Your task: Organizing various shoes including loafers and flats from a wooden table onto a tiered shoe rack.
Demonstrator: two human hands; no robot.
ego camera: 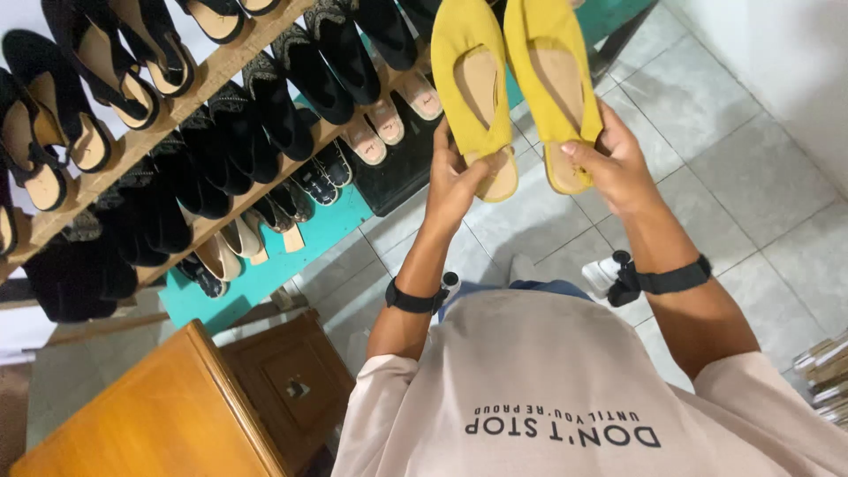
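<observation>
I hold a pair of yellow flat slip-on shoes up in front of me, soles away, insoles facing me. My left hand [452, 181] grips the heel end of the left yellow shoe [470, 79]. Fingers of my right hand [609, 159] close around the heel end of the right yellow shoe [555, 75]. The two shoes hang side by side, almost touching, above the tiled floor [707, 177]. Both wrists carry black straps.
A slanted wooden shoe rack [221, 66] with several dark shoes and sandals fills the upper left, with a teal base [265, 274] below. A wooden cabinet [168, 406] stands at lower left. A stack of papers [826, 371] lies at the right edge.
</observation>
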